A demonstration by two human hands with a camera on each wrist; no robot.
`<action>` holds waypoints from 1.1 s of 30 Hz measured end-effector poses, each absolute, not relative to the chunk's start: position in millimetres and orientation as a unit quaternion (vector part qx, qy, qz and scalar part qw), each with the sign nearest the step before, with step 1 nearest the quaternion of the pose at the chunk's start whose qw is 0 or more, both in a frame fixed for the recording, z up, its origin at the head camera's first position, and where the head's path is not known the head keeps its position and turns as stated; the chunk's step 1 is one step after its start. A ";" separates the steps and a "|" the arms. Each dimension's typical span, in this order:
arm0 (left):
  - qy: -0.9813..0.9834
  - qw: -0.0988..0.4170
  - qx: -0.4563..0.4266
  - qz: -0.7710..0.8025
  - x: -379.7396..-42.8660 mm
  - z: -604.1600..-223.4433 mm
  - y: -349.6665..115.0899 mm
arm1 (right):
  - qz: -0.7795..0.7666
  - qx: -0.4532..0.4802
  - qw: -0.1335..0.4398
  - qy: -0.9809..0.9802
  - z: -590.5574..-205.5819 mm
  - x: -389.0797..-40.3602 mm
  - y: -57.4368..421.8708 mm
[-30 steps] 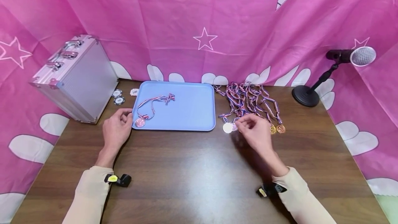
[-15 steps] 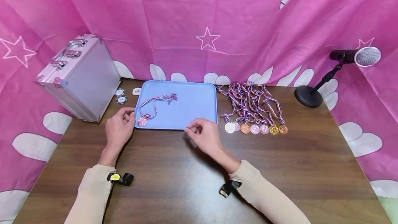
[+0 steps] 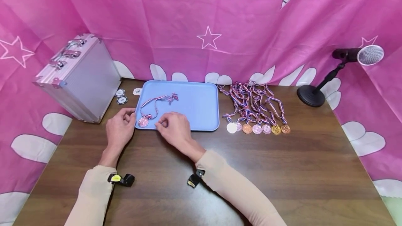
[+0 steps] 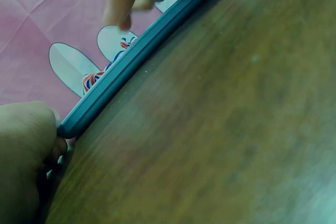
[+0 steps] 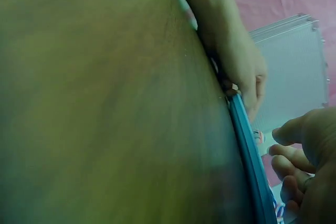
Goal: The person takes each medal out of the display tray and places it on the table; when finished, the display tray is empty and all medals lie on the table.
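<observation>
A blue tray [image 3: 201, 109] lies on the table, its left edge pinched by my left hand [image 3: 120, 128]. In the left wrist view the thumb [image 4: 37, 121] is at the tray's corner, with other fingertips below the rim. One medal [image 3: 143, 122] with a striped ribbon [image 3: 156, 100] rests inside the tray at its front left. Just right of that medal, over the tray's front rim, hovers my right hand [image 3: 176, 128]. Its fingers are loosely bent and hold nothing; the right wrist view shows a gap between thumb [image 5: 289, 132] and fingers.
Right of the tray lie several medals [image 3: 257, 129] in a row, their ribbons [image 3: 248, 102] bunched behind. A microphone on a stand [image 3: 311, 96] is at the far right. Left are a silver case [image 3: 84, 79] and a few poker chips [image 3: 122, 100]. A pink curtain [image 3: 176, 27] hangs behind.
My right hand has left the row of medals and swept left along the tray's front to near the medal inside it. My left hand stays at the tray's edge.
</observation>
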State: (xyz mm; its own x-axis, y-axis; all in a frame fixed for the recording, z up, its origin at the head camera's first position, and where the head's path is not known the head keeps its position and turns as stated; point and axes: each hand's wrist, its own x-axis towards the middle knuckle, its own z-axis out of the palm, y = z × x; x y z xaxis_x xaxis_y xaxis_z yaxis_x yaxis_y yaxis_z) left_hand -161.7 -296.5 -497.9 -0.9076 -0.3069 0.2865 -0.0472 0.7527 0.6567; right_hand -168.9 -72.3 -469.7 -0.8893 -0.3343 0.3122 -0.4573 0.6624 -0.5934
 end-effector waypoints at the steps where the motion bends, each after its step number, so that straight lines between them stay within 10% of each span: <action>1: -0.916 0.192 0.098 -0.338 -161.3 -498.3 -296.4 | 0.333 0.221 0.098 -0.911 -473.6 -171.7 -78.8; 16: -0.916 0.210 0.075 -0.335 -167.0 -501.4 -291.7 | 0.230 0.116 0.074 -0.963 -474.5 -186.8 -115.2; 33: -0.918 0.195 0.089 -0.334 -162.2 -499.3 -295.7 | 0.321 0.105 -0.030 -0.941 -487.9 -219.4 -13.6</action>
